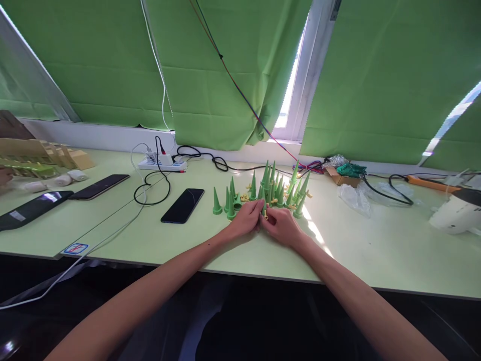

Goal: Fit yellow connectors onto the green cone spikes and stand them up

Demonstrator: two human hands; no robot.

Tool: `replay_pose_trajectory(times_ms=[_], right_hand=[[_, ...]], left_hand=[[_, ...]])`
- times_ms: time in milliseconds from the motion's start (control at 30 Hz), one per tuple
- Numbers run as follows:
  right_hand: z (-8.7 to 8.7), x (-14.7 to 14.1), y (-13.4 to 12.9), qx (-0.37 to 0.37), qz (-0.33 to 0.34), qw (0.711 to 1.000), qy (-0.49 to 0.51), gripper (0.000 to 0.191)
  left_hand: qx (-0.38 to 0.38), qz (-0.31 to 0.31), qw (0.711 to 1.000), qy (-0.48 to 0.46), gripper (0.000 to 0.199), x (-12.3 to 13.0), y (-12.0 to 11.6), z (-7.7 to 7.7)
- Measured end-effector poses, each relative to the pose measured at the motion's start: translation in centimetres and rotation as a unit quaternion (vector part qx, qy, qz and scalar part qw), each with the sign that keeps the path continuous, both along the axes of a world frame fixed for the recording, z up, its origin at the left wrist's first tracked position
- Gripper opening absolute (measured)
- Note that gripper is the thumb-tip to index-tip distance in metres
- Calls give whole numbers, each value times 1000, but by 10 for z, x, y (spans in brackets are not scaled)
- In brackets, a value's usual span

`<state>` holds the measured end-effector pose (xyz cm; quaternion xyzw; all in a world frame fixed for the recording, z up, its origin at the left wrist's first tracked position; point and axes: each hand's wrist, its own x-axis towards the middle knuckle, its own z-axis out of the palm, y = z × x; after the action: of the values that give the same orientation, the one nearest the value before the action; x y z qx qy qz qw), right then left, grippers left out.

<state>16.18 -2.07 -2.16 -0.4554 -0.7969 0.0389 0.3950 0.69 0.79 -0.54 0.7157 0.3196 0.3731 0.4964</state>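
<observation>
Near the middle of the table, my left hand and my right hand meet in front of a cluster of green cones. Between them is one green cone, its tip up, held by the fingers of my left hand. A small yellow piece shows at its lower side, pinched by my right hand's fingers. Other cones stand upright behind and to both sides, a lone one at the left. More small yellow pieces lie among them.
A dark phone lies left of the cones; another is farther left. Behind are a power strip and black cables. At the right are plastic bags, a small cardboard box and a white device. Another person's hand shows far left.
</observation>
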Motion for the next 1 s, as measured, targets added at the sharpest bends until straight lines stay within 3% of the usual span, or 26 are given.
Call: replay_pose_trajectory(times_ms=[233, 1000], right_hand=[[-3, 0, 2, -5, 2, 999, 42, 40], [0, -1, -1, 1, 7, 1000, 1, 34]], left_hand=[[3, 6, 1000, -5, 49, 1, 1, -2], [-11, -10, 1000, -8, 51, 1, 0, -2]])
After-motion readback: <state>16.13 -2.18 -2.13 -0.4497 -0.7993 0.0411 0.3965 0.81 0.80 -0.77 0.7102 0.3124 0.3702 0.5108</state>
